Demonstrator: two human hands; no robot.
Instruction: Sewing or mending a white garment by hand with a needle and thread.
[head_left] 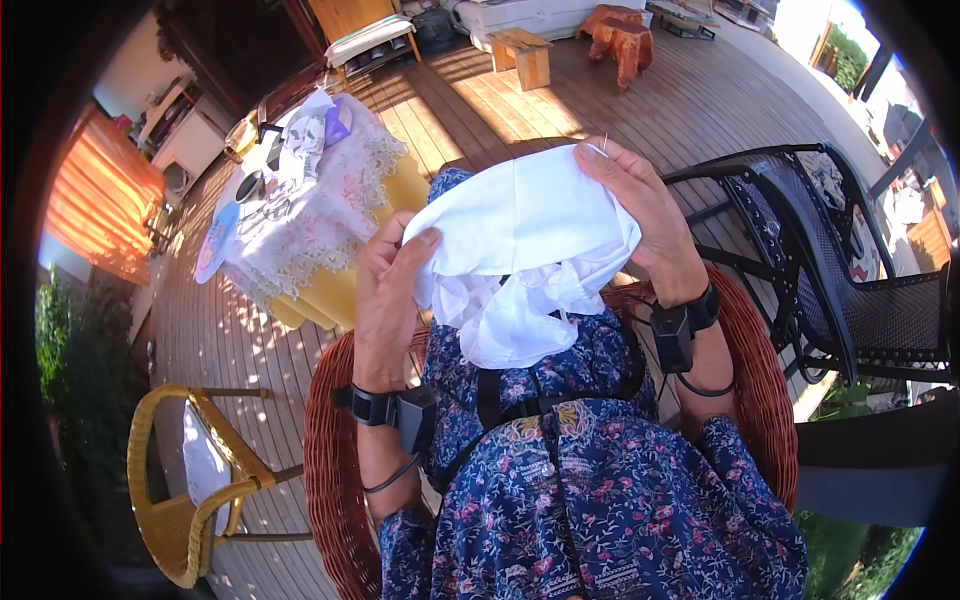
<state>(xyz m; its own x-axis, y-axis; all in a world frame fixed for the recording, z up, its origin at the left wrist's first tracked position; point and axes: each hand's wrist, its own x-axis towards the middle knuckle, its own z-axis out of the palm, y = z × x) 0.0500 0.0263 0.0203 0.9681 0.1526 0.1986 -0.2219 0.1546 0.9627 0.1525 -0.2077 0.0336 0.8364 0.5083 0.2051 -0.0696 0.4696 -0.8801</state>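
Note:
A white piece of sewn cloth (510, 215) is stretched between my two hands above my lap. Its upper part is smooth with a seam down the middle; the lower part hangs in loose, gathered folds. My left hand (395, 265) pinches the left edge, thumb on top. At the upper right corner, my right hand (640, 205) grips the cloth between thumb and fingers. A thin, shiny, needle-like sliver (604, 143) sticks up by the right fingertips. Both wrists wear black straps with small boxes and cables.
I sit in a reddish wicker armchair (335, 450). To the left are a round table with a lace cloth (335, 200), holding a dark cup (250, 186) and fabric, and a yellow wicker chair (165, 500). A black mesh chair (800, 240) stands right; a wooden stool (520, 55) is ahead.

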